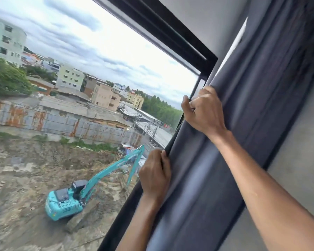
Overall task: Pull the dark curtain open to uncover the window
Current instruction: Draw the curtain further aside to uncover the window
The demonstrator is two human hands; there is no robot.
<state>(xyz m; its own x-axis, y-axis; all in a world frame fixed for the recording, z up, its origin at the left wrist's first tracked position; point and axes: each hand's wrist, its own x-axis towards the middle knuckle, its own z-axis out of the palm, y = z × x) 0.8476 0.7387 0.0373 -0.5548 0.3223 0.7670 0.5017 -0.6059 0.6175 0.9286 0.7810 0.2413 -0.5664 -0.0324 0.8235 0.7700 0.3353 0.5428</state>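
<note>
The dark grey-blue curtain [257, 109] hangs bunched in folds at the right side of the window [91, 73]. My right hand [203, 111] is closed on the curtain's leading edge, high up near the window's right frame. Lower down, my left hand [155, 173] grips the same edge. Both hands sit at the right edge of the glass. Almost the whole pane is uncovered and shows sky, buildings and a building site outside.
The black window frame [179, 44] runs along the top and down the right side, just left of the curtain. A grey wall [297, 160] stands to the right of the curtain. A teal excavator [71, 198] is outside below.
</note>
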